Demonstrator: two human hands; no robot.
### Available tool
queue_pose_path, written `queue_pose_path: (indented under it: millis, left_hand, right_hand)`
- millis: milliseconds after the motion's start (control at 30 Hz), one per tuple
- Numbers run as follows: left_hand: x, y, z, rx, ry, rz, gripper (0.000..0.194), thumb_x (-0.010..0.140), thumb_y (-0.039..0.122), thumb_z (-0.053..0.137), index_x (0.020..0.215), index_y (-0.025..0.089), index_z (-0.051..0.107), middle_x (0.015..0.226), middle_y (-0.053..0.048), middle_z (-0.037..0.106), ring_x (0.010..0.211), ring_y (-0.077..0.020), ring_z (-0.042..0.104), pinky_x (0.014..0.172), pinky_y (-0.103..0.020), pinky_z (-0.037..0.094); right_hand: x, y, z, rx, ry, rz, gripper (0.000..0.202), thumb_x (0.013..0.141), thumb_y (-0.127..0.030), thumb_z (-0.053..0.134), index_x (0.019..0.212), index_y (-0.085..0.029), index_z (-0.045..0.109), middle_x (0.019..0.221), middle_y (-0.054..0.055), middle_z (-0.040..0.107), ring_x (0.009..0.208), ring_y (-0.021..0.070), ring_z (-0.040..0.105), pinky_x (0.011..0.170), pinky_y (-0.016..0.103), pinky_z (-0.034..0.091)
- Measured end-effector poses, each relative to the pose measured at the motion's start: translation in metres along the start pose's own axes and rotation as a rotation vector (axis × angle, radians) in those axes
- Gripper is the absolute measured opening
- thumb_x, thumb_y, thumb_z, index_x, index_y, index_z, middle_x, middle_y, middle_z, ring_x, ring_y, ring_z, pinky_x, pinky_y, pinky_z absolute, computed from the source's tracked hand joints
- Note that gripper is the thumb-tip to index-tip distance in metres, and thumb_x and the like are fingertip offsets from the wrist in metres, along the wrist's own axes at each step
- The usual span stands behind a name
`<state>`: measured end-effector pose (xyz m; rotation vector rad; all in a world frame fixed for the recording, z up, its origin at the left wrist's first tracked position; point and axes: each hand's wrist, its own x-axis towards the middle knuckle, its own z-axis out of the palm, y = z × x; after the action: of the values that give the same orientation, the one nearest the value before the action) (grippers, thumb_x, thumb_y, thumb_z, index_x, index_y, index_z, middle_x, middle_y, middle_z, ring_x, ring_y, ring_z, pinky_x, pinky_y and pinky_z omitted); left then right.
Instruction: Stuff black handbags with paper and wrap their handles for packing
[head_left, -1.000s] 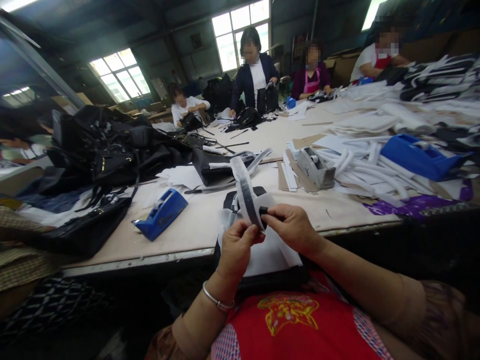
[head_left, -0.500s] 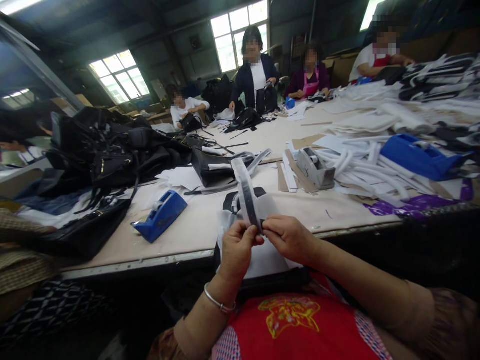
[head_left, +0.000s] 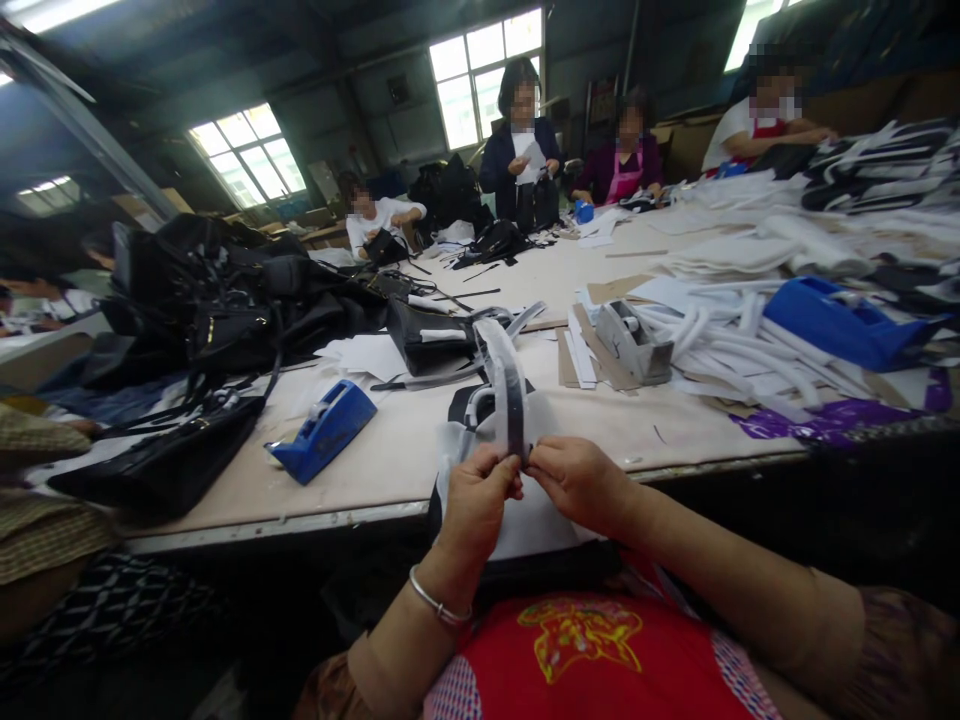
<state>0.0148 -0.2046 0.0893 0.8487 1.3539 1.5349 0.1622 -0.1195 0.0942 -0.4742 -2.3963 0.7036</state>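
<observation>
A black bag strap (head_left: 514, 415) in a translucent white wrap rises in a loop in front of me. My left hand (head_left: 480, 500), a silver bangle on its wrist, pinches the strap's lower end between thumb and fingers. Close beside it, my right hand (head_left: 576, 478) is closed with its fingertips at the same end. Beneath both hands a black handbag (head_left: 551, 565), partly covered by a white sheet (head_left: 525, 525), rests at the table edge against my red apron. My hands hide the strap's lower end.
Blue tape dispenser (head_left: 322, 435) left; grey dispenser (head_left: 634, 345) and larger blue one (head_left: 847, 320) right, among white strips (head_left: 739, 350). Another black bag (head_left: 427, 340) lies ahead. Black bags (head_left: 232, 280) are heaped left. Several people work around the table (head_left: 585, 270); a checked sleeve (head_left: 45, 530) is near left.
The wrapped strap leans slightly differently, and my fingers have shifted a little at its lower end. Across the table, the standing person has raised a hand holding something white.
</observation>
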Motion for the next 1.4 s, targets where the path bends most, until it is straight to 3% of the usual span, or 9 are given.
queue_pose_path:
  millis: [267,433,567,800,933,1033,1167,1267,1400]
  left_hand:
    - [-0.008,-0.006,-0.004,0.402,0.048,0.556,0.015,0.092,0.022,0.062,0.083,0.02,0.074,0.087,-0.002,0.052,0.069,-0.0112,0.057,0.062,-0.025,0.051]
    - [-0.009,-0.018,-0.005,0.477,0.087,0.695,0.013,0.092,0.02,0.062,0.094,0.02,0.075,0.087,-0.004,0.05,0.079,-0.014,0.055,0.068,-0.027,0.049]
    - [-0.009,-0.005,-0.013,0.395,-0.066,0.475,0.014,0.087,0.029,0.07,0.087,0.016,0.073,0.089,-0.005,0.052,0.079,-0.0142,0.051,0.068,-0.026,0.045]
    - [-0.001,0.006,-0.022,-0.425,-0.303,-0.301,0.039,0.074,0.042,0.083,0.094,0.011,0.071,0.061,0.008,0.032,0.05,-0.0022,0.019,0.045,-0.015,0.016]
    - [0.001,0.0,-0.017,-0.531,-0.275,-0.365,0.033,0.069,0.035,0.087,0.085,0.013,0.069,0.059,0.009,0.03,0.047,-0.0015,0.016,0.043,-0.015,0.012]
    - [-0.001,0.002,-0.014,-0.313,-0.199,-0.184,0.026,0.077,0.037,0.08,0.081,0.013,0.07,0.053,0.008,0.034,0.046,-0.0035,0.024,0.043,-0.017,0.019]
    - [-0.007,0.007,-0.015,0.275,-0.126,0.371,0.012,0.087,0.026,0.07,0.083,0.016,0.076,0.075,-0.004,0.062,0.071,-0.0135,0.056,0.064,-0.024,0.044]
    - [-0.009,0.003,-0.018,0.602,-0.153,0.706,0.015,0.092,0.019,0.062,0.085,0.016,0.075,0.078,-0.006,0.063,0.071,-0.0148,0.057,0.065,-0.027,0.044]
    - [-0.006,-0.008,-0.025,0.866,-0.2,0.97,0.017,0.092,0.013,0.058,0.091,0.017,0.074,0.07,-0.005,0.06,0.066,-0.015,0.052,0.062,-0.028,0.039]
  right_hand:
    - [0.01,-0.02,-0.008,0.917,0.013,0.664,0.035,0.073,-0.047,0.078,0.077,-0.014,0.068,0.057,-0.004,0.05,0.048,0.006,0.03,0.045,0.024,0.019]
    - [0.01,-0.024,0.007,1.111,0.177,0.773,0.04,0.063,-0.046,0.086,0.066,-0.015,0.062,0.048,-0.008,0.04,0.042,0.0047,0.026,0.042,0.024,0.014]
    - [0.006,-0.021,0.005,0.894,0.178,0.602,0.025,0.074,-0.036,0.079,0.069,-0.015,0.067,0.058,-0.002,0.054,0.051,0.0081,0.042,0.048,0.023,0.03]
    - [-0.002,-0.01,0.003,0.099,0.081,-0.1,0.024,0.098,-0.022,0.052,0.093,-0.015,0.074,0.072,0.004,0.055,0.066,0.0135,0.052,0.063,0.026,0.04]
    - [-0.004,-0.003,0.005,-0.088,0.047,-0.268,0.027,0.099,-0.016,0.045,0.095,-0.013,0.071,0.072,0.005,0.055,0.068,0.0153,0.049,0.063,0.028,0.038]
    - [-0.002,-0.002,-0.003,0.041,-0.005,-0.176,0.021,0.097,-0.02,0.05,0.093,-0.013,0.07,0.078,0.006,0.057,0.07,0.0147,0.05,0.065,0.028,0.039]
    - [0.003,-0.005,-0.018,0.517,-0.171,0.202,0.031,0.087,-0.044,0.067,0.096,-0.015,0.069,0.072,0.0,0.052,0.061,0.0107,0.043,0.055,0.025,0.033]
    - [0.004,-0.007,-0.02,0.937,-0.248,0.538,0.046,0.078,-0.059,0.072,0.081,-0.013,0.065,0.055,-0.007,0.034,0.049,0.006,0.025,0.045,0.023,0.018]
    - [0.003,-0.008,-0.01,1.271,-0.264,0.811,0.046,0.065,-0.05,0.086,0.071,-0.015,0.056,0.052,-0.011,0.027,0.046,0.0032,0.015,0.042,0.022,0.009]
